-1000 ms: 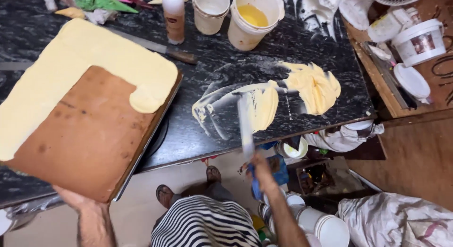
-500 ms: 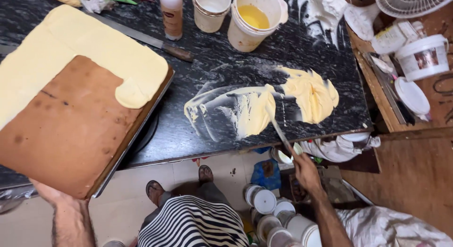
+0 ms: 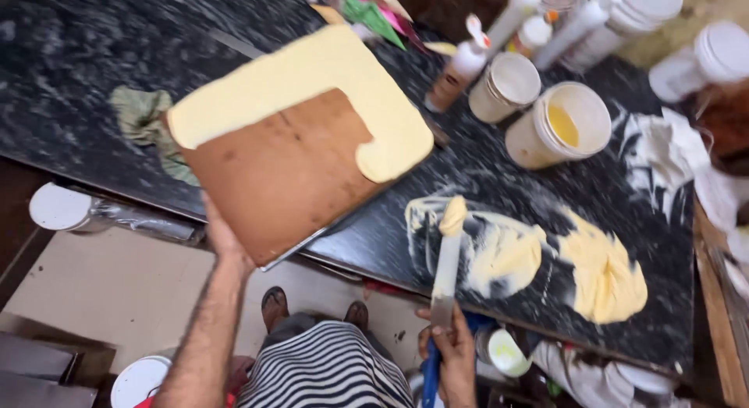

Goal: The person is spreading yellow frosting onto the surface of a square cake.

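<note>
The spatula [image 3: 447,261] now lifted with cream, blade beyond the right hand [image 3: 446,347]'s closed grip.

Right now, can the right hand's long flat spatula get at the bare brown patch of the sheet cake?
Probably yes: the right hand holds the cream-loaded spatula just beside the brown cake patch, with nothing between them.

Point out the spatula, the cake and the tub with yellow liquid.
spatula [image 3: 447,267]: head view, on the flat blade, below the cream blob at its tip.
cake [image 3: 285,178]: head view, on the bare brown part, not yet covered with cream.
tub [image 3: 524,143]: head view, on its white outer wall.
</note>
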